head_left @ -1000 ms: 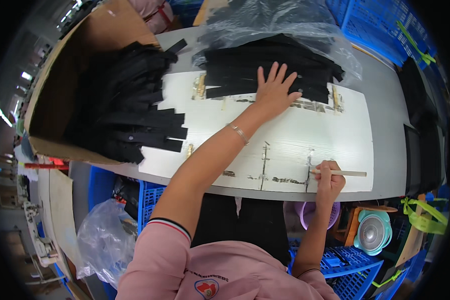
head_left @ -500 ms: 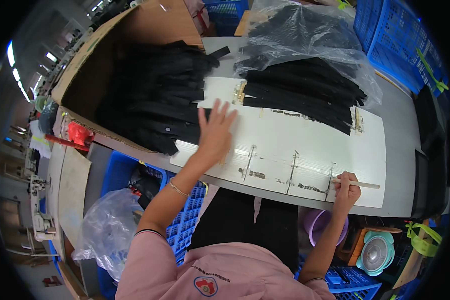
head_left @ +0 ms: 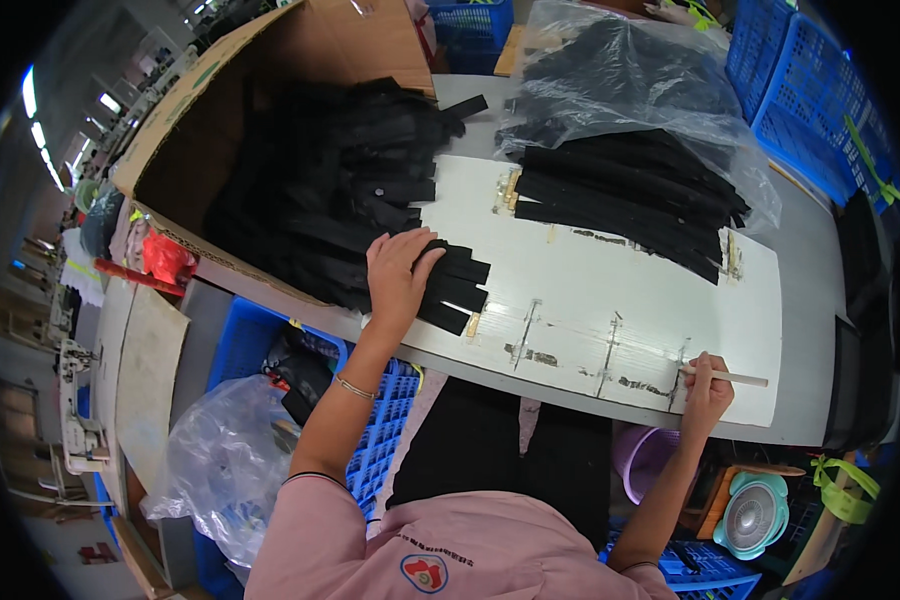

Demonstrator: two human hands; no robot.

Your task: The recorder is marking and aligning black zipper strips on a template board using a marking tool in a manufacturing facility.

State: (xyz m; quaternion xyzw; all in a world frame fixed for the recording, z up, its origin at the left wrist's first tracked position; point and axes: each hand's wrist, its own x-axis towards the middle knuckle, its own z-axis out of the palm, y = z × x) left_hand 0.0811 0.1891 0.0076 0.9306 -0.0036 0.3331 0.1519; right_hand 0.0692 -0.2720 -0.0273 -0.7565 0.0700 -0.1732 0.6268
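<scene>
My left hand (head_left: 398, 278) is closed over several black fabric strips (head_left: 460, 290) near the mouth of the cardboard box. Their cut ends stick out past my fingers onto a white board (head_left: 560, 275). A slim, pale, pen-like stick (head_left: 742, 379) is pinched in my right hand (head_left: 708, 392) over the board's near right part, its outer end pointing right. The board carries dark marked lines and worn tape patches. At its far side lies a second fanned stack of black strips (head_left: 620, 195), partly under clear plastic.
The cardboard box (head_left: 365, 45) lies on its side at the left, full of black strips. Blue crates (head_left: 795, 110) stand at the far right. Below the grey table's edge are a purple bin (head_left: 642, 462), a turquoise fan (head_left: 753, 515) and a clear plastic bag (head_left: 215, 465).
My left hand has gone from flat and spread over the board to gripping strips, whose ends now reach farther right on it. The right hand still holds the stick near the same lines.
</scene>
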